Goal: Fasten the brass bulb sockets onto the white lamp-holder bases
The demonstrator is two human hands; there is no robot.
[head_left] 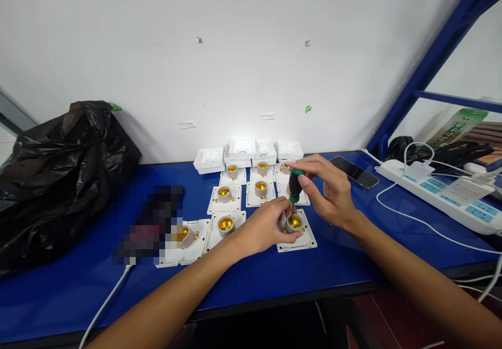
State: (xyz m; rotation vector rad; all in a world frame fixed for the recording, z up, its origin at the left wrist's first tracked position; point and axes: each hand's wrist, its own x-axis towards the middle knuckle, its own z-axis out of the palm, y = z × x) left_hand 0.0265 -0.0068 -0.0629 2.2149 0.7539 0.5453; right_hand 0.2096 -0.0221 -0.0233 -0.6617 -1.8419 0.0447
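Note:
My right hand (329,189) grips a short screwdriver (295,186) with a black and green handle, held upright. Its thin shaft points down into the brass-lined lamp holder (294,224), which is mounted on a square white plate (308,242). Where exactly the tip sits is hard to see. My left hand (269,223) has its thumb and fingers around the sides of that same lamp holder. Left of it lie similar plates with lamp holders, including one nearby (226,226) and another (186,236) partly behind a blurred patch.
White covers (242,149) stand against the wall behind the plates. A phone (355,172) and a white power strip (443,195) with cables lie to the right. A black plastic bag (74,176) fills the left. A blurred dark device (151,229) has a white cable.

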